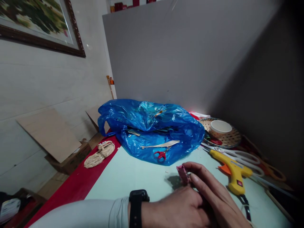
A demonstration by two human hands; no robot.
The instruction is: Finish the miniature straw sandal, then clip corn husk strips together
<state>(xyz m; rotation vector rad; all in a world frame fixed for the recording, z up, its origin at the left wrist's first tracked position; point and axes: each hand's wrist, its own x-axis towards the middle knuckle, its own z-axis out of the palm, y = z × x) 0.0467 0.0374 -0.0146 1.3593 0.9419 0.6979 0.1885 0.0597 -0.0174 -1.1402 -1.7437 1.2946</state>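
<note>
A small dark-pink folded piece [182, 174] of unclear kind is pinched between the thumb and index finger of my right hand [215, 186]. My left hand [180, 207], with a black watch at its wrist, is curled close below and touches my right hand. Its fingers are bent out of sight, so whatever they hold is hidden. Just beyond the hands lies a spread blue plastic bag [142, 148]. On the bag rest red-handled scissors [160, 155] and a pale, thin strip [163, 144].
To the right lie a yellow glue gun [234, 169], white-handled scissors [247, 156] and a woven basket [234, 137] with a white bowl [220, 126]. A bundle of braided cord [101, 155] lies on the red cloth [71, 186] at left. A grey panel [178, 57] stands behind.
</note>
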